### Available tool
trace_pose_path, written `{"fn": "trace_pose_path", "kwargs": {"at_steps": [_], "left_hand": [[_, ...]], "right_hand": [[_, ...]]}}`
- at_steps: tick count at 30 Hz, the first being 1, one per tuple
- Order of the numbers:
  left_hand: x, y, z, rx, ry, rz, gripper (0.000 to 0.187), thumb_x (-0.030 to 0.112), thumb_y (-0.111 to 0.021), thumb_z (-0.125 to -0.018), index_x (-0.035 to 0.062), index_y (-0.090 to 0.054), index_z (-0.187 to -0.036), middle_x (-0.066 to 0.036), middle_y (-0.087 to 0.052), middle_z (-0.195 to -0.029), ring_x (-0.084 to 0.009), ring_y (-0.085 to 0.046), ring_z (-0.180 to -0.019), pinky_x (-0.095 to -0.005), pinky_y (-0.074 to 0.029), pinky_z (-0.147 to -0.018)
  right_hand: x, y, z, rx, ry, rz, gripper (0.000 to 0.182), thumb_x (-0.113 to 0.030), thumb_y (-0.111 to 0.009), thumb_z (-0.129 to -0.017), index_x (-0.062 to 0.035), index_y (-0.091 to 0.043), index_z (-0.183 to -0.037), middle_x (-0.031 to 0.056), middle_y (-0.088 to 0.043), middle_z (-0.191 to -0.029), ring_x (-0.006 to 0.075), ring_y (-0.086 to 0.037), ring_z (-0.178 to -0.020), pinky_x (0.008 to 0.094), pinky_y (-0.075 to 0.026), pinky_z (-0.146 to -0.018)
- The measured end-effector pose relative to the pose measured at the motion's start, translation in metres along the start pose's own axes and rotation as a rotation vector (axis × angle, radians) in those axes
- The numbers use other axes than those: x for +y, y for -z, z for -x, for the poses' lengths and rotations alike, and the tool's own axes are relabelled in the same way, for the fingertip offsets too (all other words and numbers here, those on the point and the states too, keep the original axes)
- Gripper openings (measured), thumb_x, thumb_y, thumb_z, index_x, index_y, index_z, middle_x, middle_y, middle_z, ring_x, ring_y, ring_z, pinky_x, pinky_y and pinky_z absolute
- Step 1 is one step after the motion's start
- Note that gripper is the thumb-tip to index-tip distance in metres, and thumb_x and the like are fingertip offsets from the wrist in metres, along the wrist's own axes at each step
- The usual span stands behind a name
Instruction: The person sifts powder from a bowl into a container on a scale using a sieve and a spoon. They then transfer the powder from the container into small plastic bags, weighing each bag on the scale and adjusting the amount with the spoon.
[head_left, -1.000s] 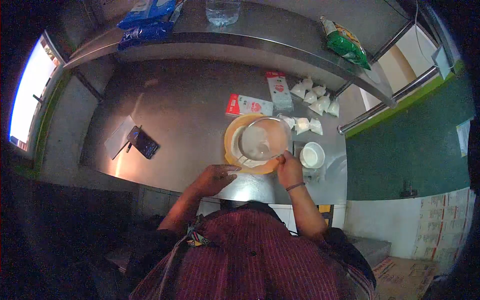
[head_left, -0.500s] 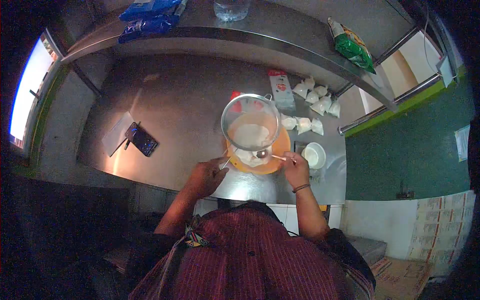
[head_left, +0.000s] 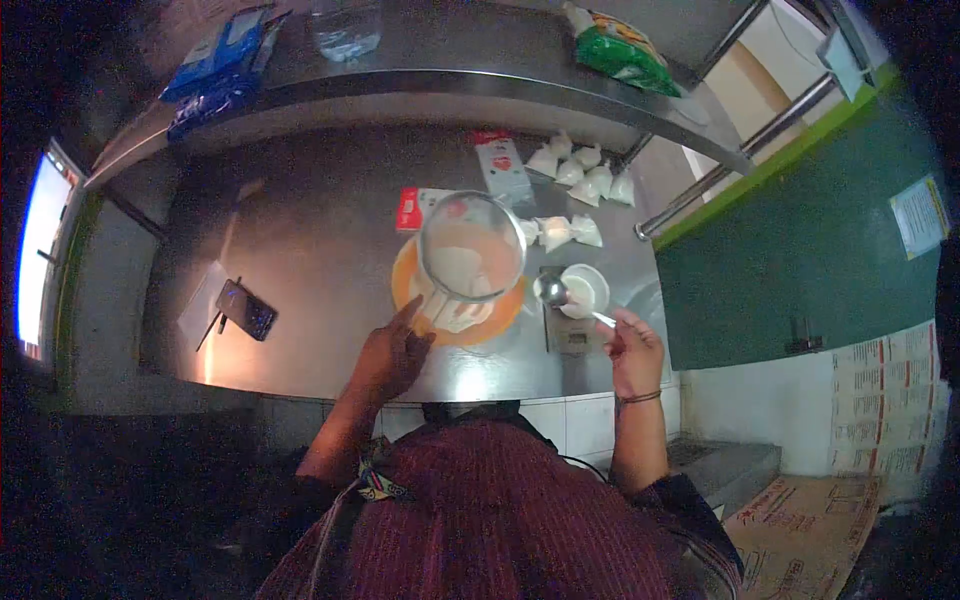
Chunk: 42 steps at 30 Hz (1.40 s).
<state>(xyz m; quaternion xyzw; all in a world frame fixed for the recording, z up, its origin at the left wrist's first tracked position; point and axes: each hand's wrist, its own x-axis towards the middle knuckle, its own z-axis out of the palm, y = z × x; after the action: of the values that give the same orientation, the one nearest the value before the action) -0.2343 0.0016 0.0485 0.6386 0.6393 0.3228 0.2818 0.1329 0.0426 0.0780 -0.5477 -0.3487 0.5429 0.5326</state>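
Note:
My right hand (head_left: 635,350) is closed on the handle of a metal spoon (head_left: 553,291), whose bowl is at the left rim of a small white bowl (head_left: 597,283). That bowl stands on a flat scale (head_left: 575,341). My left hand (head_left: 397,352) is at the handle of a round sieve (head_left: 473,290), its grip partly hidden. White powder (head_left: 458,268) shows through the mesh. Beneath the sieve is an orange basin (head_left: 507,315) with more white powder in it.
Behind the basin are a red-and-white packet (head_left: 410,210), another packet (head_left: 502,168) and several tied white bags (head_left: 590,185). A phone (head_left: 247,310) lies at the left. A metal shelf (head_left: 430,83) crosses above, holding blue packs, a clear container and a green bag.
My right hand and the spoon have moved right, from the basin to the white bowl. The view has shifted, so the table items appear further left. The scale shows more now.

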Motion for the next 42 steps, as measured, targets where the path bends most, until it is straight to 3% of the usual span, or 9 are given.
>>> {"fn": "trace_pose_path", "kwargs": {"at_steps": [9, 10, 11, 16, 24, 26, 32, 35, 42], "left_hand": [[0.066, -0.090, -0.036, -0.384, -0.035, 0.082, 0.053, 0.025, -0.064, -0.092, 0.0011, -0.050, -0.137, -0.021, -0.067, -0.075, -0.0330, -0.067, -0.068, -0.0420, -0.052, -0.067], [0.045, -0.118, -0.040, -0.302, -0.216, 0.042, 0.053, 0.026, -0.065, -0.091, 0.0016, -0.051, -0.136, -0.021, -0.067, -0.075, -0.0328, -0.067, -0.068, -0.0425, -0.052, -0.067], [0.034, -0.135, -0.041, -0.220, -0.396, 0.004, 0.053, 0.026, -0.065, -0.091, 0.0020, -0.051, -0.136, -0.020, -0.067, -0.075, -0.0327, -0.067, -0.069, -0.0430, -0.052, -0.067], [0.049, -0.152, -0.038, -0.219, -0.343, -0.027, 0.051, 0.026, -0.065, -0.091, 0.0024, -0.053, -0.135, -0.021, -0.067, -0.074, -0.0344, -0.066, -0.068, -0.0452, -0.051, -0.068], [0.071, -0.163, -0.035, -0.320, -0.207, -0.189, 0.050, 0.026, -0.066, -0.091, 0.0013, -0.055, -0.132, -0.026, -0.066, -0.087, -0.0380, -0.066, -0.078, -0.0462, -0.051, -0.077], [0.075, -0.165, -0.030, -0.211, -0.267, -0.087, 0.049, 0.025, -0.066, -0.090, 0.0006, -0.054, -0.132, -0.026, -0.065, -0.100, -0.0397, -0.065, -0.083, -0.0466, -0.050, -0.080], [0.101, -0.166, -0.029, -0.224, -0.100, -0.072, 0.048, 0.022, -0.067, -0.089, -0.0002, -0.055, -0.130, -0.027, -0.063, -0.117, -0.0417, -0.061, -0.107, -0.0467, -0.048, -0.093], [0.100, -0.172, -0.025, -0.100, -0.218, -0.116, 0.047, 0.020, -0.068, -0.089, -0.0008, -0.056, -0.129, -0.029, -0.061, -0.121, -0.0429, -0.059, -0.112, -0.0462, -0.047, -0.096], [0.105, -0.174, -0.016, -0.114, -0.134, -0.030, 0.048, 0.020, -0.066, -0.090, -0.0015, -0.055, -0.131, -0.029, -0.060, -0.123, -0.0433, -0.064, -0.103, -0.0454, -0.050, -0.091]], "right_hand": [[-0.017, 0.059, -0.010, 0.179, 0.429, 0.233, 0.023, -0.010, -0.054, -0.100, 0.0028, -0.060, -0.118, 0.0131, -0.068, -0.115, 0.0207, -0.069, -0.100, 0.0281, -0.055, -0.074], [-0.013, 0.063, -0.012, 0.185, 0.428, 0.228, 0.023, -0.010, -0.054, -0.100, 0.0028, -0.060, -0.118, 0.0131, -0.068, -0.115, 0.0207, -0.069, -0.100, 0.0281, -0.055, -0.074], [-0.009, 0.067, -0.013, 0.165, 0.522, 0.428, 0.022, -0.009, -0.054, -0.100, 0.0022, -0.061, -0.118, 0.0126, -0.068, -0.113, 0.0208, -0.068, -0.101, 0.0294, -0.055, -0.076], [0.012, 0.081, -0.023, -0.028, 0.869, 1.073, 0.024, 0.001, -0.056, -0.092, -0.0035, -0.065, -0.113, 0.0157, -0.070, -0.111, 0.0273, -0.069, -0.101, 0.0361, -0.055, -0.086], [0.001, 0.099, -0.030, 0.042, 0.862, 0.820, 0.023, -0.001, -0.053, -0.091, -0.0026, -0.065, -0.110, 0.0178, -0.068, -0.115, 0.0322, -0.067, -0.107, 0.0389, -0.053, -0.093], [0.004, 0.105, -0.038, 0.053, 0.836, 0.723, 0.021, 0.000, -0.053, -0.095, 0.0021, -0.065, -0.112, 0.0184, -0.069, -0.112, 0.0265, -0.070, -0.100, 0.0342, -0.056, -0.083], [0.008, 0.113, -0.054, -0.001, 0.827, 0.650, 0.022, -0.003, -0.050, -0.098, 0.0024, -0.065, -0.113, 0.0177, -0.069, -0.113, 0.0249, -0.070, -0.099, 0.0330, -0.057, -0.081], [0.010, 0.115, -0.059, -0.014, 0.857, 0.673, 0.022, -0.002, -0.052, -0.096, 0.0023, -0.064, -0.114, 0.0188, -0.069, -0.114, 0.0259, -0.070, -0.099, 0.0339, -0.056, -0.083], [0.017, 0.116, -0.069, -0.207, 0.846, 0.967, 0.027, 0.001, -0.052, -0.091, -0.0011, -0.063, -0.115, 0.0189, -0.068, -0.115, 0.0333, -0.067, -0.106, 0.0394, -0.053, -0.090]]}}
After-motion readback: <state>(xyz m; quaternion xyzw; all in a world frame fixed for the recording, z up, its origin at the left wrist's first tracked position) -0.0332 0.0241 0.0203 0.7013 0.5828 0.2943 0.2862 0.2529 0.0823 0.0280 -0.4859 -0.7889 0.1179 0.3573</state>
